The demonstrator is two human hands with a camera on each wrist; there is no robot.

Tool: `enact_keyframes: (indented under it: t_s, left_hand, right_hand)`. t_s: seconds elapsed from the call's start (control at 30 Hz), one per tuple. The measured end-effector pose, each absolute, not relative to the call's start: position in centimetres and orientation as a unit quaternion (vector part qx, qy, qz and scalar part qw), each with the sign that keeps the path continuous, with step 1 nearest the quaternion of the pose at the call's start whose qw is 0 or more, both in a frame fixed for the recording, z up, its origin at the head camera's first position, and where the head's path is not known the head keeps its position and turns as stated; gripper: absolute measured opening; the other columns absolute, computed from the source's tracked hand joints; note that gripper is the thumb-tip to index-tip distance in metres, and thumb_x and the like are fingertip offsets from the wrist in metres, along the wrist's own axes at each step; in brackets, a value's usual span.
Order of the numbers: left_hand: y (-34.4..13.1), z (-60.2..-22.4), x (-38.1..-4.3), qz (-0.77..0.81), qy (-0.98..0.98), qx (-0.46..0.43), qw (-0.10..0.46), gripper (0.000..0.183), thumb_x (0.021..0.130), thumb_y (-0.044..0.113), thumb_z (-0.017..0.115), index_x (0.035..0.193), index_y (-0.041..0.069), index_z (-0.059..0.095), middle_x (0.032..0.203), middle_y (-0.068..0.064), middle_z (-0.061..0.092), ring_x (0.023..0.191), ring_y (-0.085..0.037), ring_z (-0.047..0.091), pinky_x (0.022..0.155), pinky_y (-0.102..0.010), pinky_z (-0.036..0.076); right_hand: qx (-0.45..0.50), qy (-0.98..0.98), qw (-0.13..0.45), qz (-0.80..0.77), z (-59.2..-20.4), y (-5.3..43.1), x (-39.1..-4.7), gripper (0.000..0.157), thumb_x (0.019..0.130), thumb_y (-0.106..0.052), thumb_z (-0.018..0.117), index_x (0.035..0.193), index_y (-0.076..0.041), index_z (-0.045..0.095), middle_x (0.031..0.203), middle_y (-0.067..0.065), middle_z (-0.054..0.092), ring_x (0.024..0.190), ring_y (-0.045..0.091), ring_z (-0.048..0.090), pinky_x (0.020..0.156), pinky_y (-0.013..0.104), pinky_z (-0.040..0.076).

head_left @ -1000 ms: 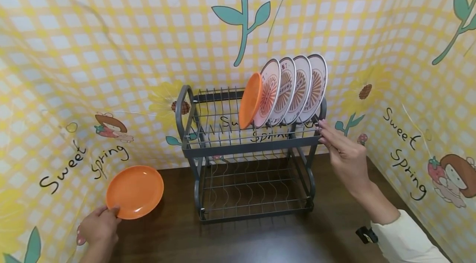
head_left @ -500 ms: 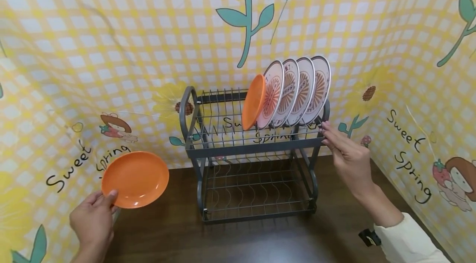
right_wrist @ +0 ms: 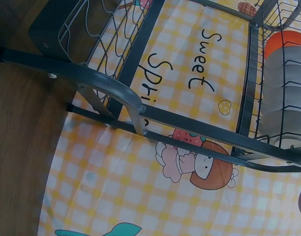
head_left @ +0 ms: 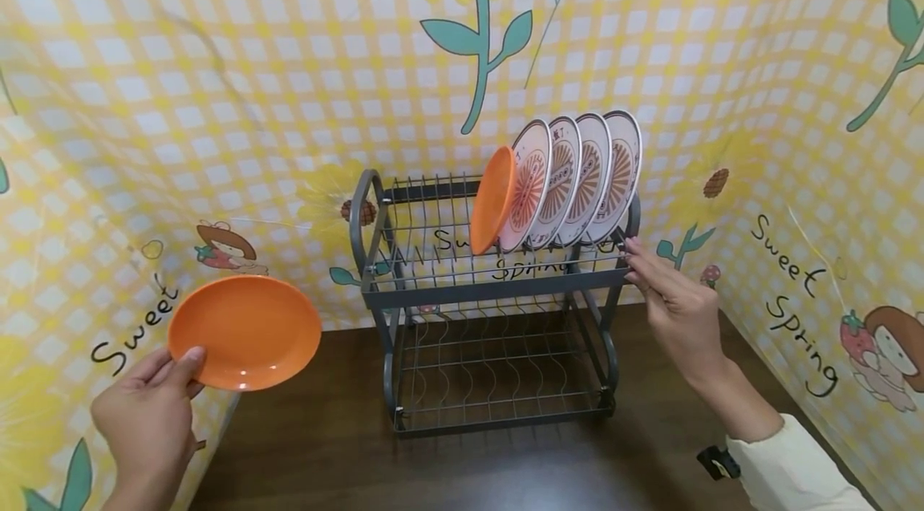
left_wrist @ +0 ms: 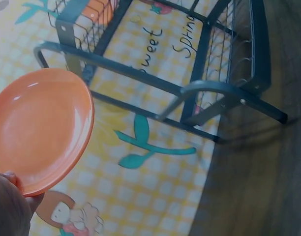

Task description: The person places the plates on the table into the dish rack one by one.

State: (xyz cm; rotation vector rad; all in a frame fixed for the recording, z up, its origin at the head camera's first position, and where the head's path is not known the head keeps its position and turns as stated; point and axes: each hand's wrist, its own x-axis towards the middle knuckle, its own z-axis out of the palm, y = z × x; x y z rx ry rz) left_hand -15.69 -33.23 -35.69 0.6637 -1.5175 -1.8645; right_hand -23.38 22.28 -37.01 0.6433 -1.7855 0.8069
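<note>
My left hand [head_left: 147, 415] holds a shallow orange plate [head_left: 245, 332] by its near left rim, thumb on the upper face. The plate is in the air left of the two-tier grey dish rack [head_left: 498, 286], apart from it; the left wrist view also shows this plate [left_wrist: 40, 130] beside the rack frame. My right hand [head_left: 678, 318] touches the front right corner of the rack's upper tier with nearly straight fingers. On that tier stand another orange plate [head_left: 493, 200] and, to its right, several white patterned plates [head_left: 530, 182], all on edge.
Wire slots in the left half of the upper tier hold no plates. The lower tier [head_left: 498, 383] is bare wire. A dark wooden table [head_left: 505, 471] supports the rack, with yellow checked cloth [head_left: 289, 94] behind and at both sides. A black clip-like object [head_left: 717, 463] is by the right sleeve.
My left hand has raised the orange plate and brought it nearer, slightly leftward over the last half second. My right hand stays at the rack's corner, and the racked plates have not moved.
</note>
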Motion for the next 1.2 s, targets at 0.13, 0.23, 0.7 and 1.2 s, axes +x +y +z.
enact_keyframes:
  t_s: [0.13, 0.23, 0.7, 1.2]
  left_hand:
    - [-32.5, -34.9, -15.6, -0.723, -0.564, 0.223, 0.331, 0.037, 0.082, 0.004, 0.083, 0.119, 0.005, 0.076, 0.076, 0.013, 0.076, 0.064, -0.005, 0.076, 0.062, -0.017, 0.06]
    - [-31.7, -34.2, -15.5, -0.733, -0.558, 0.203, 0.332, 0.034, 0.081, 0.003, 0.084, 0.115, 0.006, 0.078, 0.081, 0.01, 0.078, 0.066, -0.008, 0.076, 0.06, -0.018, 0.06]
    - [-27.3, -30.7, -15.3, -0.772, -0.527, 0.129, 0.331, 0.044, 0.079, -0.006, 0.083, 0.121, -0.005, 0.071, 0.095, -0.004, 0.079, 0.084, -0.013, 0.078, 0.067, -0.026, 0.062]
    - [-23.5, -29.2, -15.2, -0.744, -0.585, 0.049, 0.32, 0.039, 0.084, -0.002, 0.08, 0.121, -0.009, 0.071, 0.097, -0.002, 0.08, 0.087, -0.013, 0.079, 0.071, -0.026, 0.062]
  right_hand:
    - [0.264, -0.744, 0.517, 0.331, -37.1, 22.3, -23.4, 0.042, 0.073, 0.019, 0.078, 0.112, 0.003, 0.077, 0.123, 0.019, 0.072, 0.125, 0.002, 0.064, 0.1, 0.012, 0.051]
    - [0.262, -0.744, 0.519, 0.328, -37.1, 22.3, -23.3, 0.044, 0.072, 0.02, 0.078, 0.113, 0.003, 0.077, 0.123, 0.019, 0.072, 0.125, 0.001, 0.063, 0.1, 0.012, 0.05]
    - [0.263, -0.741, 0.517, 0.338, -37.0, 22.3, -23.3, 0.043, 0.07, 0.023, 0.078, 0.109, 0.006, 0.077, 0.121, 0.02, 0.072, 0.124, 0.0, 0.062, 0.099, 0.011, 0.05]
    - [0.26, -0.784, 0.464, 0.321, -35.6, 22.9, -22.3, 0.041, 0.077, 0.013, 0.08, 0.116, -0.001, 0.077, 0.126, 0.013, 0.072, 0.122, -0.006, 0.061, 0.098, 0.009, 0.049]
